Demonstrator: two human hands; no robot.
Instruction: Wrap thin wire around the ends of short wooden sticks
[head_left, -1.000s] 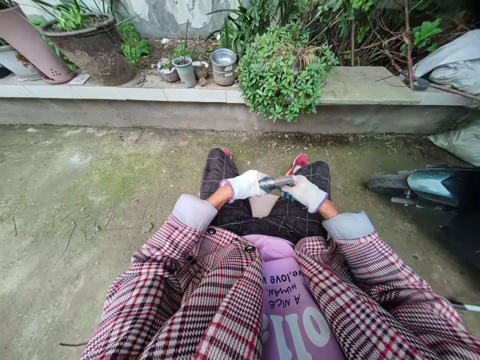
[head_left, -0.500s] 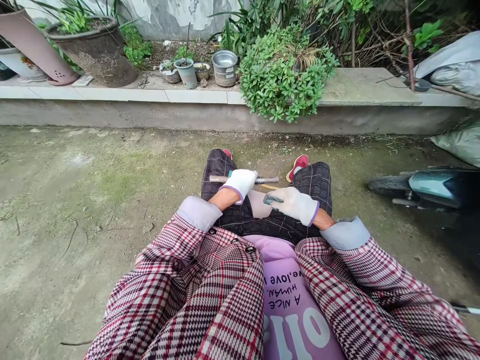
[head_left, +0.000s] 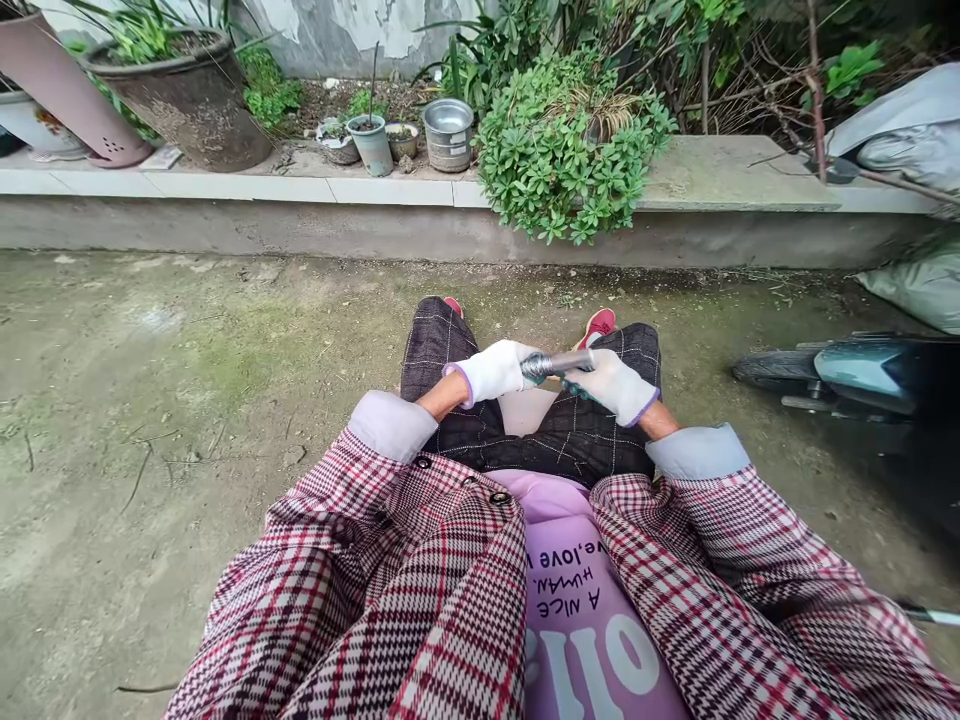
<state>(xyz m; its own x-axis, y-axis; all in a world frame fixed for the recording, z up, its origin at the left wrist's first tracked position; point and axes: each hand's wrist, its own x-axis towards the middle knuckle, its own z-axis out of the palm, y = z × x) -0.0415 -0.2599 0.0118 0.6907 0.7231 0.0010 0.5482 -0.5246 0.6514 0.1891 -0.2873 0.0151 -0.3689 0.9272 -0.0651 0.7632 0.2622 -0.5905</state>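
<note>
In white gloves with purple cuffs, both my hands meet over my lap. My left hand [head_left: 501, 368] is closed around a short brownish rod [head_left: 574, 362], at a part bound with coiled metal wire [head_left: 534, 366]. My right hand [head_left: 613, 386] is closed at the rod's right end, its dark green fingertips curled beneath it. A thin yellowish strip [head_left: 552, 380] shows under the rod, partly hidden by the gloves. Between my thighs is a flat pale pink surface [head_left: 526, 410]; what it belongs to cannot be made out.
Ahead runs a low tiled ledge [head_left: 300, 187] with a large clay pot [head_left: 176, 110], a metal pot [head_left: 448, 135] and a leafy bush [head_left: 570, 150]. A parked two-wheeler [head_left: 862, 370] stands at the right. Pale sacks [head_left: 915, 280] lie behind it. Twigs lie on the mossy concrete ground [head_left: 187, 370].
The rod has moved right and its right end has tilted up. My left hand has shifted right with it. My right hand, earlier apart from the rod, now closes on its right end.
</note>
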